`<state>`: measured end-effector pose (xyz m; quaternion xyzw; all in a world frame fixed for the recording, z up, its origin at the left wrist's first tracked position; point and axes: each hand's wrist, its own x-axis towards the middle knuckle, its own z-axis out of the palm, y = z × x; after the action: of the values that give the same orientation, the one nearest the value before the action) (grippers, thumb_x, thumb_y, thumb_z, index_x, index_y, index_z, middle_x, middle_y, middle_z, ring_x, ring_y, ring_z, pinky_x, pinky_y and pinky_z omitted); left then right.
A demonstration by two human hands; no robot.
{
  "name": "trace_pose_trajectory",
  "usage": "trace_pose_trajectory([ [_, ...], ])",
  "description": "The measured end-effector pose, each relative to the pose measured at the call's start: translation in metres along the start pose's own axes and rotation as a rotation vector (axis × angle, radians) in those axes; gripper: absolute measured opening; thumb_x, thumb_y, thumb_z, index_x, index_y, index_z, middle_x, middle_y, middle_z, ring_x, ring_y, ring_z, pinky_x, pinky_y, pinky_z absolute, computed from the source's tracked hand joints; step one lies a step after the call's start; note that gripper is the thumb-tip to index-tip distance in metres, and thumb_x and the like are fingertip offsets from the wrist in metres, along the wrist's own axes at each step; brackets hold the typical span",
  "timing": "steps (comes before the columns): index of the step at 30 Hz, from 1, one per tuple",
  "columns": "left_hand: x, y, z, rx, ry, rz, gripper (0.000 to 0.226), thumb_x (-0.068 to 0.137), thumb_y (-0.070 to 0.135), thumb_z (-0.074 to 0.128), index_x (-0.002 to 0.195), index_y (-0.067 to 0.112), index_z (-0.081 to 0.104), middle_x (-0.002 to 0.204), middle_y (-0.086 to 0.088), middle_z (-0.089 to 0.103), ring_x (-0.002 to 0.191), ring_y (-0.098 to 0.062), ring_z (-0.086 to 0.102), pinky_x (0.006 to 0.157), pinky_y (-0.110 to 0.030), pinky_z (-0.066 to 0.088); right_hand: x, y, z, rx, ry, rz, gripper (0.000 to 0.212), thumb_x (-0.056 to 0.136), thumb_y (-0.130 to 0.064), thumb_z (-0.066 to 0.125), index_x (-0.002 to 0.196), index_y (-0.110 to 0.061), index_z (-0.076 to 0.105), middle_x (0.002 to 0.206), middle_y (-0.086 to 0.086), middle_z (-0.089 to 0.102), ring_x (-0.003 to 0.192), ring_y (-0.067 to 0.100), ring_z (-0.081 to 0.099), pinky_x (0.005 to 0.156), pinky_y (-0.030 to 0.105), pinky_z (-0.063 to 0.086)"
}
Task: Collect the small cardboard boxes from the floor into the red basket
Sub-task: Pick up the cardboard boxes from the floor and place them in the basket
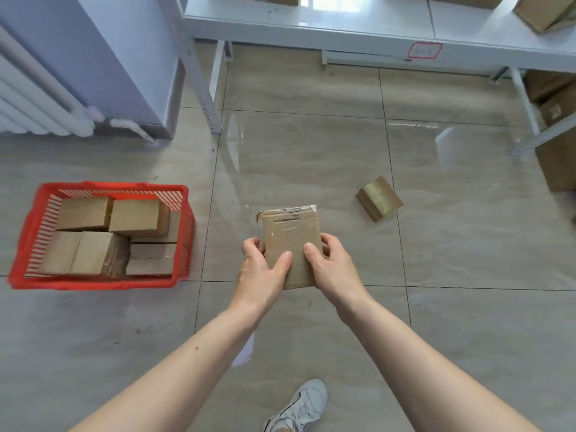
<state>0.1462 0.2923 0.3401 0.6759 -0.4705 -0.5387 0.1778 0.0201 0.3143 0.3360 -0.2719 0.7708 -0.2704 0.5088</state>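
The person is in the middle of carrying one box to the basket. Both hands hold a flat brown cardboard box with shiny tape on top, up off the pale tiled floor. The left hand grips its left edge, with the thumb lying across the top and the fingers curled round the side. The right hand does the same on the right edge, thumb on top. Both arms reach straight out in front, side by side.

The red plastic basket with slotted sides sits on the floor well off to the left. It already has several brown boxes packed inside (it looks close to full).

The next move, I think, is to swing the box to the left and set it down on top of the others, as there is little room left beside them.

One more small brown taped box lies tilted on the floor to the right, well apart from the hands. It is not yet picked up.
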Motion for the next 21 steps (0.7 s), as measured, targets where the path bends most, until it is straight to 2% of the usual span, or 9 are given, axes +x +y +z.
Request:
trace_pose_trajectory([
  [5,0.0,-0.04,-0.089,-0.026,0.031,-0.035,0.059,0.087,0.033,0.065,0.134,0.016,0.032,0.13,0.007,0.056,0.114,-0.015,0.056,0.1,-0.039,0.047,-0.029,-0.024,0.088,-0.031,-0.033,-0.003,0.063,0.081,-0.05,0.052,0.139,-0.026,0.048,0.128,0.001,0.063,0.12,0.022,0.059,0.102,0.049,0.049],
  [8,0.001,-0.065,-0.145,-0.002,0.048,-0.043,0.057,0.087,0.034,0.066,0.132,0.017,0.035,0.129,0.004,0.058,0.115,-0.018,0.058,0.099,-0.039,0.047,-0.043,-0.035,0.144,-0.02,-0.073,0.021,0.052,0.086,-0.044,0.057,0.136,-0.028,0.05,0.125,-0.004,0.064,0.114,0.019,0.062,0.099,0.05,0.052],
  [11,0.008,-0.089,-0.199,0.001,0.043,-0.051,0.056,0.086,0.032,0.067,0.133,0.018,0.04,0.127,0.002,0.06,0.115,-0.018,0.058,0.1,-0.038,0.047,-0.052,-0.044,0.197,-0.014,-0.105,0.039,0.047,0.088,-0.043,0.06,0.131,-0.029,0.051,0.125,-0.006,0.064,0.112,0.019,0.063,0.091,0.042,0.053],
  [13,0.013,-0.102,-0.229,0.01,0.027,-0.053,0.055,0.085,0.031,0.068,0.134,0.02,0.044,0.127,0.001,0.062,0.116,-0.018,0.058,0.101,-0.04,0.048,-0.058,-0.048,0.229,-0.008,-0.103,0.042,0.054,0.079,-0.051,0.063,0.127,-0.029,0.051,0.122,-0.005,0.065,0.111,0.018,0.065,0.092,0.039,0.053],
  [16,0.023,-0.12,-0.264,0.017,0.019,-0.069,0.051,0.085,0.03,0.067,0.132,0.022,0.047,0.124,0.001,0.064,0.114,-0.018,0.06,0.099,-0.04,0.048,-0.057,-0.05,0.274,-0.005,-0.079,0.027,0.081,0.059,-0.064,0.062,0.129,-0.026,0.05,0.119,-0.003,0.067,0.11,0.019,0.066,0.096,0.047,0.054],
  [18,0.031,-0.13,-0.283,-0.002,0.019,-0.094,0.045,0.088,0.027,0.063,0.13,0.024,0.048,0.121,0.001,0.066,0.11,-0.018,0.061,0.096,-0.037,0.05,-0.055,-0.056,0.298,-0.016,-0.097,0.027,0.085,0.061,-0.062,0.063,0.136,-0.023,0.047,0.12,-0.001,0.066,0.11,0.02,0.066,0.096,0.047,0.054],
  [21,0.047,-0.141,-0.305,-0.019,0.036,-0.11,0.037,0.094,0.02,0.051,0.131,0.024,0.048,0.121,0.001,0.064,0.105,-0.016,0.058,0.085,-0.029,0.043,-0.048,-0.067,0.327,-0.026,-0.131,0.042,0.069,0.077,-0.049,0.066,0.137,-0.022,0.047,0.12,-0.002,0.064,0.109,0.019,0.066,0.096,0.047,0.055],
])
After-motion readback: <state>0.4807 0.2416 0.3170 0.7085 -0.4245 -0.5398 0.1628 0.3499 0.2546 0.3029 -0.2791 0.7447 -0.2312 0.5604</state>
